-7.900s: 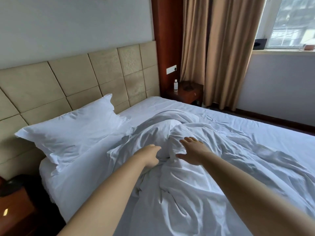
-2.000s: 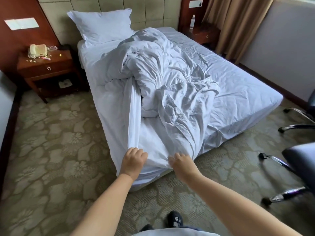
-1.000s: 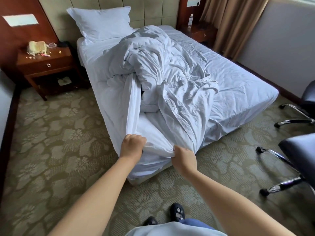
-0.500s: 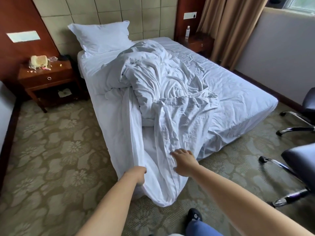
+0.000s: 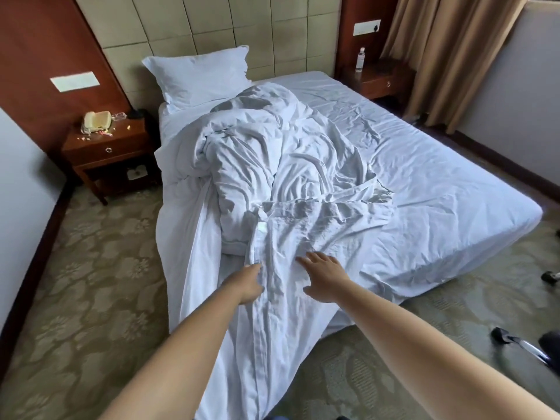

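One crumpled white duvet [image 5: 303, 189] lies heaped along the left side of the bed [image 5: 439, 192] as I see it, its loose end spilling over the bed's near corner down to the carpet [image 5: 91, 298]. My left hand [image 5: 247, 283] is at a fold of that hanging end, fingertips buried in the cloth, so I cannot tell whether it grips. My right hand [image 5: 325, 277] is just beside it, fingers straight and spread, holding nothing. At the bed's head sits a pillow [image 5: 200, 77]. Left of the bed stands a nightstand [image 5: 106, 147] with a telephone [image 5: 97, 121]; right of the bed's head, a water bottle [image 5: 360, 59].
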Motion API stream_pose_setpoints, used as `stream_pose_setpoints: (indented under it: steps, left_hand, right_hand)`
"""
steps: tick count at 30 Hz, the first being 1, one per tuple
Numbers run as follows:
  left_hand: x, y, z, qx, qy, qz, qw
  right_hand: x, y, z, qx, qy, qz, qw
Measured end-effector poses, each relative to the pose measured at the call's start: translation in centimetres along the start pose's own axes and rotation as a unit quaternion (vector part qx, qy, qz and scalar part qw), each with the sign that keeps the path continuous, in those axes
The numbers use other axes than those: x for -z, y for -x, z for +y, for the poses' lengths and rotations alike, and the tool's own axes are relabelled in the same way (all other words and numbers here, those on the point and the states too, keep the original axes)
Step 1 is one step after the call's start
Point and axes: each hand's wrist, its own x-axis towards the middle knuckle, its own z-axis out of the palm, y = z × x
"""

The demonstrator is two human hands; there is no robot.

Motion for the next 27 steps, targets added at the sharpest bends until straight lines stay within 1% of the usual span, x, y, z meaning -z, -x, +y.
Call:
stream_pose_setpoints:
  steps: [5, 9, 11, 12, 14, 16, 18, 23, 25, 27]
  left_hand:
    - [1.1, -4.2, 3.5, 0.041, 0.074, 0.038, 0.996]
    - [2.2, -9.1, 4.4, 0.072, 0.056, 0.058, 0.994]
    - [2.9, -12.1, 4.7, 0.077, 0.026, 0.076, 0.994]
    - [3.2, -13.6, 4.9, 0.073, -0.006, 0.091, 0.993]
    - [3.8, -16.9, 5.7, 0.045, -0.085, 0.120, 0.988]
    - [4.5, -20.2, 6.6, -0.002, -0.138, 0.123, 0.983]
    - [4.9, -23.3, 7.4, -0.037, -0.166, 0.102, 0.980]
    - [5.0, -29.5, 10.6, -0.082, -0.213, 0.014, 0.974]
    - [4.3, -30.9, 12.0, -0.073, -0.183, -0.029, 0.980]
    - [3.3, -31.0, 13.2, -0.034, -0.130, -0.076, 0.988]
  right_hand:
    - [1.6, -3.0, 5.1, 0.007, 0.007, -0.016, 1.000]
    - [2.3, -6.8, 8.0, 0.020, 0.009, -0.043, 0.999]
    - [2.6, -9.1, 9.4, 0.020, 0.011, -0.050, 0.998]
    - [2.7, -10.3, 10.3, 0.017, 0.011, -0.054, 0.998]
    - [3.1, -13.0, 11.8, 0.005, 0.013, -0.063, 0.998]
    - [3.5, -15.9, 13.4, -0.007, 0.022, -0.068, 0.997]
    - [3.7, -18.6, 15.1, -0.018, 0.027, -0.076, 0.997]
    - [2.6, -23.0, 19.2, -0.038, 0.037, -0.119, 0.991]
    - [1.8, -24.0, 21.0, -0.045, 0.034, -0.142, 0.988]
    - [1.0, -24.3, 22.3, -0.049, 0.018, -0.176, 0.983]
